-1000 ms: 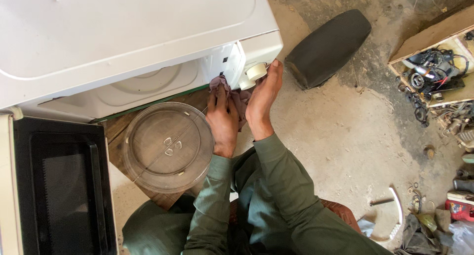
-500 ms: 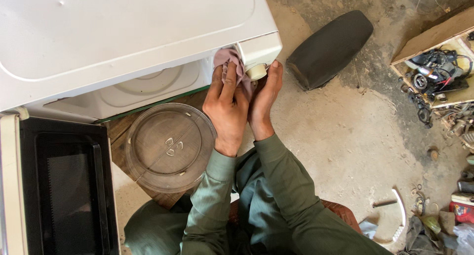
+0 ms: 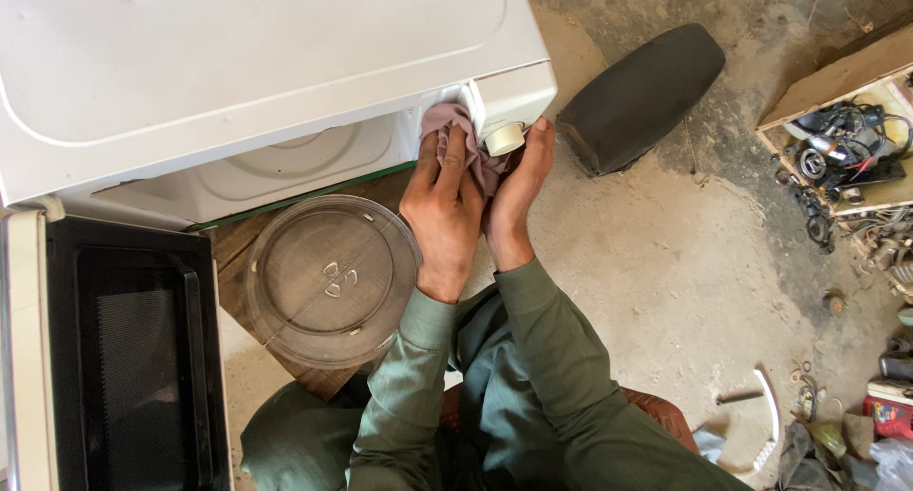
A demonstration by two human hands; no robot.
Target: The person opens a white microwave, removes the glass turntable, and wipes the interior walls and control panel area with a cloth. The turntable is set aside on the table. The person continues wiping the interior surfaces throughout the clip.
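Head view, looking straight down. Landmark: white microwave (image 3: 257,82), door (image 3: 114,358) swung open at its lower left side.

Left hand (image 3: 442,215) presses a mauve cloth (image 3: 452,129) flat against the microwave's front control panel, fingers laid over the cloth and closed onto it. The cloth sits bunched at the panel's inner edge, just beside the round white knob (image 3: 505,138).

Right hand (image 3: 514,201) lies alongside the left, fingers extended toward the knob, fingertips touching or nearly touching it. Holds nothing that I can see; whether it pinches the cloth's edge underneath is hidden.

Glass turntable plate (image 3: 328,280) lies out of the microwave, below its open cavity, on a wooden board (image 3: 314,382), close to the left forearm. Green sleeves, the person seated low in front of the microwave.

Right of the microwave: black padded seat (image 3: 639,96) on the concrete floor (image 3: 685,282). Further right, a wooden box of dark parts and cables (image 3: 842,153).

Risks, as judged:
- Glass plate sits near the board's edge and near the left elbow; a backward sweep of the arm could knock it to the concrete and break it.
- Hard rubbing at the knob could twist it or pull it off.
- Cloth could snag in the panel seam.
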